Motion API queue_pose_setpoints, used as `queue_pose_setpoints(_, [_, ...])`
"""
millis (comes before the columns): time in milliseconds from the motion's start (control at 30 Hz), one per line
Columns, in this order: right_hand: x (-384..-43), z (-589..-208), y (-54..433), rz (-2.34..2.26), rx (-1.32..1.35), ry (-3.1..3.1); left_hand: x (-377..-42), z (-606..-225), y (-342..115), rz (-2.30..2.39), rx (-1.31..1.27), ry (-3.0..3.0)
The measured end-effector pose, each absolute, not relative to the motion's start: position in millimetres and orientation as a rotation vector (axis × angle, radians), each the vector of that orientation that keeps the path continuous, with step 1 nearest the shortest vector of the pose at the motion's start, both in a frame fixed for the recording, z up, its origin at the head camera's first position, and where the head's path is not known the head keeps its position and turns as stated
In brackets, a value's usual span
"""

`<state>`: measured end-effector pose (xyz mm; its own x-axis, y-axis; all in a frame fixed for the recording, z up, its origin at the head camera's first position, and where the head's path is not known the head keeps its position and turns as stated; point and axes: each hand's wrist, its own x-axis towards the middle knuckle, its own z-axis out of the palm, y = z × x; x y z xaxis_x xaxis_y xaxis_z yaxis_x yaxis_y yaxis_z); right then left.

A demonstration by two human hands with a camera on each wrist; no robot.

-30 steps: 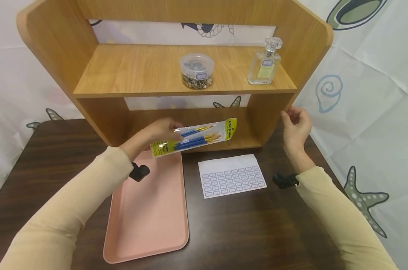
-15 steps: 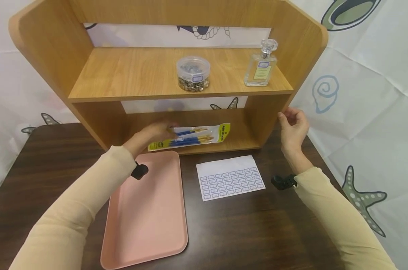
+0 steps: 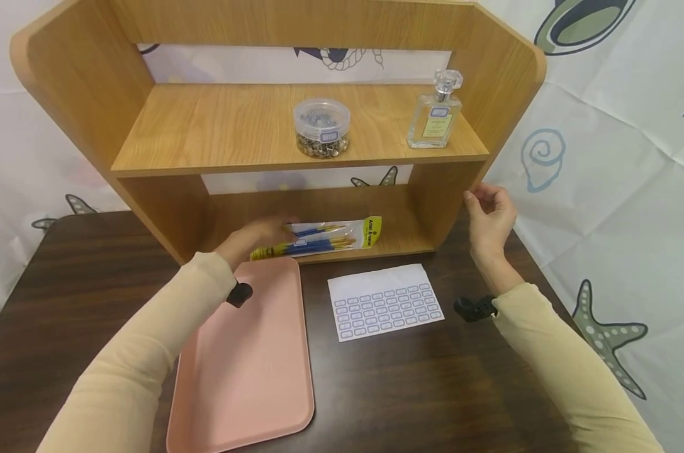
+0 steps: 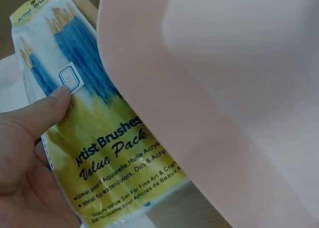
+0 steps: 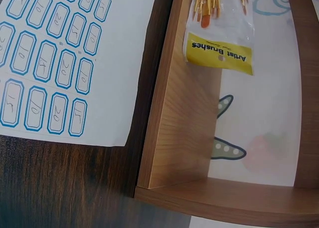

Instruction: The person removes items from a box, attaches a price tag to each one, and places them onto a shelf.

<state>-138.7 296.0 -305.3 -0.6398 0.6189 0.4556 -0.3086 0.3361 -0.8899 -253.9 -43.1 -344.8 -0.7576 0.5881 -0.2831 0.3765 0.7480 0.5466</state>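
My left hand [image 3: 253,238] holds a clear pack of artist brushes [image 3: 333,238] in the lower compartment of the wooden shelf [image 3: 217,129]. In the left wrist view, the thumb [image 4: 52,106] presses on the front of the pack, beside a small blue-bordered label [image 4: 71,78]; the other fingers are mostly hidden behind it. Blue-handled brushes show through the plastic. The pack's yellow header lies toward the right. My right hand [image 3: 491,220] is at the front edge of the shelf's right side panel, fingers loosely curled, thumb tip close to the wood, no object visible in it.
A pink tray [image 3: 253,358] lies on the dark table before the shelf. To its right is a label sheet [image 3: 375,280] with handwritten numbers. The upper shelf bears a round jar of small metal pieces [image 3: 321,129] and a glass perfume bottle [image 3: 435,116], both labelled.
My left hand has lowered the brush pack from in front of the shelf into the lower compartment. The right hand has stayed by the side panel; the head view has shifted slightly.
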Motion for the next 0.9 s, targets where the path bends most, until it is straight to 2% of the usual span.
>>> queue_pose_setpoints(667, [-139.0, -306.7, 296.2, 1.431, -0.273, -1.763, -261.2, -371.7, -43.3, 0.619, 0.584, 2.520])
queue_pose_setpoints(900, [-140.0, -307.2, 297.0, 1.413, -0.265, -1.765, -260.9, -376.5, -40.7, 0.641, 0.624, 2.601])
